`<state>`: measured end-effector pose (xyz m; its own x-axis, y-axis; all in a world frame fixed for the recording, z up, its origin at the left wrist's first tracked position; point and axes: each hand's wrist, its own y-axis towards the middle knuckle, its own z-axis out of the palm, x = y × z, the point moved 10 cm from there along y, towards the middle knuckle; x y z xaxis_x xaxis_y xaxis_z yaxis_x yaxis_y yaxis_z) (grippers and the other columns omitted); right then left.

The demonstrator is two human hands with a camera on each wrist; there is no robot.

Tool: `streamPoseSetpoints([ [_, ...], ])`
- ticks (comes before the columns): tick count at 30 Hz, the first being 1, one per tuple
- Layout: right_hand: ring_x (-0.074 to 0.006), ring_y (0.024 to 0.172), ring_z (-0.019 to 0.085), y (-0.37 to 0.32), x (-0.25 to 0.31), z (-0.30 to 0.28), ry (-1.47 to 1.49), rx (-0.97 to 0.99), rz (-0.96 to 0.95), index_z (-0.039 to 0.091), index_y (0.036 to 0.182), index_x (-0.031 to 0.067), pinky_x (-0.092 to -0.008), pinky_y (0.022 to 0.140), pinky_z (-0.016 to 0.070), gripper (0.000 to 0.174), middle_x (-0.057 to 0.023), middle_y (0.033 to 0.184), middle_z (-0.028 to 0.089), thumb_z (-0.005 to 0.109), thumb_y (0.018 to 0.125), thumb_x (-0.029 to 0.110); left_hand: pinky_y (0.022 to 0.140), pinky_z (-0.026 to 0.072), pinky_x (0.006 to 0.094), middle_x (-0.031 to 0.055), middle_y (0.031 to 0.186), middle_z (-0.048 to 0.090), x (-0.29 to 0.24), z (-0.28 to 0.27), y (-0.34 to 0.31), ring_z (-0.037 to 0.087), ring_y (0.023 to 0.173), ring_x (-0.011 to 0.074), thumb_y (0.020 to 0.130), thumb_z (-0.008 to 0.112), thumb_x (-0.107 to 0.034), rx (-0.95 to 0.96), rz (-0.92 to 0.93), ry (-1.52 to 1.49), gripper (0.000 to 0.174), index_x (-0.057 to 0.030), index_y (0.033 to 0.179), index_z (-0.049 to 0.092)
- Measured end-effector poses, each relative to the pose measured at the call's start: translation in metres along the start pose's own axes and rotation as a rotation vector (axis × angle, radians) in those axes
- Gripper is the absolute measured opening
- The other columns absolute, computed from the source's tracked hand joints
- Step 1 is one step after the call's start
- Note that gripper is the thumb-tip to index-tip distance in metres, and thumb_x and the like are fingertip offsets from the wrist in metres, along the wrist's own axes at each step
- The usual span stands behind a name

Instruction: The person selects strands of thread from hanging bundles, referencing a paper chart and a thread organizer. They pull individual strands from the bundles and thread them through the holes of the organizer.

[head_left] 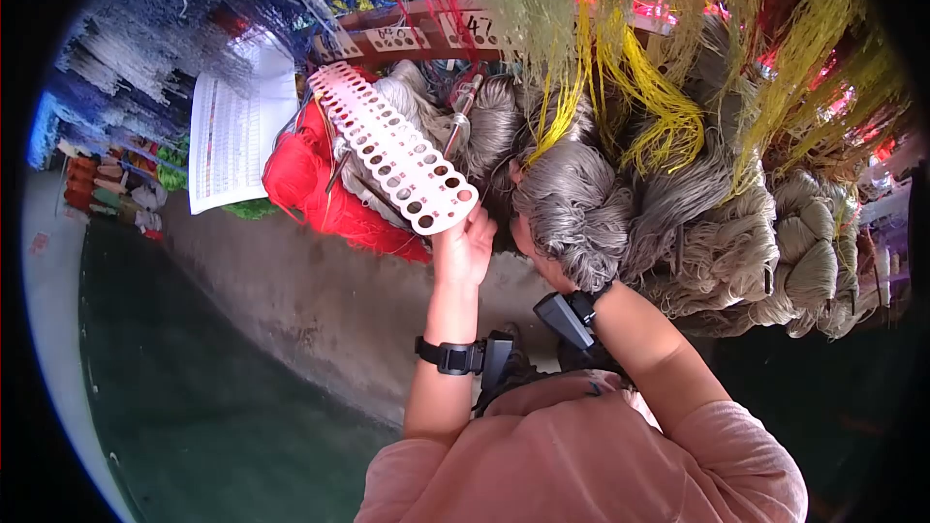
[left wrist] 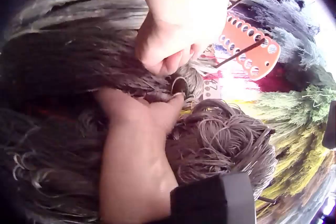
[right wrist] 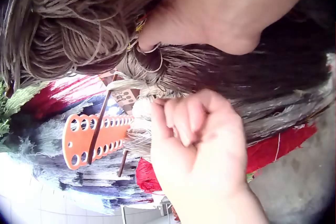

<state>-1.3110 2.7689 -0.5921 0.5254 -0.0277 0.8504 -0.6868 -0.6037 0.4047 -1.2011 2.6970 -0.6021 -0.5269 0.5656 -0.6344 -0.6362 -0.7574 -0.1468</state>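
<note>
My right hand (right wrist: 226, 8) grips the neck of a gray hank of thread (head_left: 576, 208), its thumb laid along the strands and its other fingers hidden among them. The hank's bunched head hangs over that hand in the head view. Close beside, my left hand (head_left: 463, 250) has its fingers curled, with nothing visible inside them. In the head view the fingertips overlap the lower end of a long white card with two rows of holes (head_left: 389, 147). Both wrist views show that card's wide end beyond the left hand, lying against a metal rod (right wrist: 102, 124).
Red thread (head_left: 305, 179) hangs at left beside a printed sheet (head_left: 242, 126). More gray and beige hanks (head_left: 722, 242) line the rack at right. Yellow strands (head_left: 654, 107) hang from above. A numbered rail (head_left: 397, 38) runs along the back.
</note>
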Motion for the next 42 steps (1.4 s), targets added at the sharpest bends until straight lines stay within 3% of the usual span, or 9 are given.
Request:
streamPoseSetpoints([
  [7, -0.015, 0.097, 0.038, -0.003, -0.017, 0.01, 0.166, 0.07, 0.1, 0.046, 0.108, 0.007, -0.031, 0.084, 0.0287, 0.031, -0.0029, 0.105, 0.045, 0.048, 0.083, 0.024, 0.039, 0.0222, 0.0194, -0.0055, 0.05, 0.03, -0.014, -0.138, -0.104, 0.027, 0.04, 0.0041, 0.082, 0.05, -0.006, -0.35, -0.101, 0.12, 0.006, -0.0026, 0.087, 0.053],
  [13, -0.0137, 0.105, 0.036, -0.003, -0.034, 0.027, 0.362, 0.064, 0.259, 0.044, 0.113, 0.0082, -0.032, 0.089, 0.025, 0.037, -0.0009, 0.113, 0.042, 0.046, 0.083, 0.03, 0.038, 0.0279, 0.023, -0.0006, 0.052, 0.041, -0.065, -0.438, -0.427, 0.039, 0.043, 0.0098, 0.076, 0.055, -0.009, -1.544, -0.149, 0.436, 0.003, -0.0069, 0.075, 0.053],
  [15, -0.0132, 0.107, 0.035, 0.001, -0.052, 0.042, 0.43, 0.017, 0.327, 0.043, 0.115, 0.0086, -0.0324, 0.09, 0.0237, 0.039, -0.0002, 0.116, 0.042, 0.045, 0.084, 0.031, 0.038, 0.0312, 0.0257, 0.0021, 0.055, 0.046, -0.089, -0.49, -0.552, 0.043, 0.045, 0.0124, 0.076, 0.054, -0.01, -1.901, 0.102, 0.389, 0.008, -0.0037, 0.08, 0.057],
  [18, -0.0125, 0.111, 0.033, 0.002, -0.104, 0.067, 0.507, -0.112, 0.382, 0.042, 0.117, 0.0092, -0.0329, 0.093, 0.0218, 0.042, 0.0008, 0.12, 0.04, 0.044, 0.084, 0.034, 0.034, 0.0267, 0.0257, 0.0008, 0.054, 0.044, -0.138, -0.47, -0.517, 0.036, 0.04, 0.0097, 0.076, 0.058, -0.016, -1.516, -0.186, 0.697, 0.012, -0.009, 0.068, 0.052],
  [25, -0.0229, 0.117, 0.03, -0.03, -0.015, 0.054, 0.552, -0.092, 0.396, 0.026, 0.127, -0.0037, -0.0321, 0.097, 0.0228, 0.063, -0.0151, 0.13, 0.029, 0.049, 0.083, 0.035, 0.065, 0.0413, 0.0235, 0.0017, 0.072, 0.058, -0.275, -0.245, -0.307, 0.051, 0.07, 0.0084, 0.072, 0.064, -0.012, -0.419, 0.05, 1.388, 0.014, 0.0016, 0.076, 0.062],
  [29, -0.026, 0.109, 0.04, -0.075, 0.051, 0.051, -0.351, -0.019, -0.197, 0.038, 0.119, -0.0013, -0.0325, 0.093, 0.031, 0.049, -0.0176, 0.125, 0.035, 0.058, 0.077, 0.014, 0.059, 0.0402, 0.0229, 0.0015, 0.068, 0.057, -0.334, -0.184, -0.282, 0.05, 0.064, 0.0069, 0.073, 0.063, -0.012, -0.217, 0.196, 1.561, 0.014, 0.0022, 0.073, 0.061],
  [37, -0.011, 0.073, 0.053, -0.135, 0.27, 0.15, 0.348, 0.633, -0.187, 0.058, 0.088, 0.0001, -0.0221, 0.063, 0.0434, 0.013, -0.007, 0.084, 0.059, 0.054, 0.077, 0.005, 0.054, 0.038, 0.0204, -0.0027, 0.06, 0.052, -0.356, -0.109, -0.224, 0.044, 0.057, 0.0036, 0.073, 0.06, -0.012, 0.116, 0.182, 1.627, 0.015, 0.0032, 0.074, 0.059],
  [39, -0.009, 0.071, 0.052, -0.125, 0.325, 0.161, 0.404, 0.548, -0.503, 0.058, 0.091, -0.0004, -0.0224, 0.062, 0.0429, 0.015, -0.0051, 0.082, 0.058, 0.053, 0.079, 0.007, 0.052, 0.0362, 0.0198, -0.0034, 0.06, 0.051, -0.35, -0.09, -0.211, 0.042, 0.057, 0.0029, 0.074, 0.06, -0.012, 0.191, 0.197, 1.643, 0.014, 0.002, 0.073, 0.06],
  [42, -0.0105, 0.085, 0.05, -0.116, 0.352, 0.19, 0.485, 0.695, -0.385, 0.053, 0.103, -0.0009, -0.0236, 0.075, 0.0393, 0.025, -0.0051, 0.093, 0.056, 0.047, 0.083, 0.013, 0.048, 0.0324, 0.018, -0.0059, 0.061, 0.05, -0.346, -0.062, -0.196, 0.04, 0.054, 0.0015, 0.076, 0.059, -0.011, 0.31, 0.327, 1.659, 0.01, -0.0005, 0.075, 0.062],
])
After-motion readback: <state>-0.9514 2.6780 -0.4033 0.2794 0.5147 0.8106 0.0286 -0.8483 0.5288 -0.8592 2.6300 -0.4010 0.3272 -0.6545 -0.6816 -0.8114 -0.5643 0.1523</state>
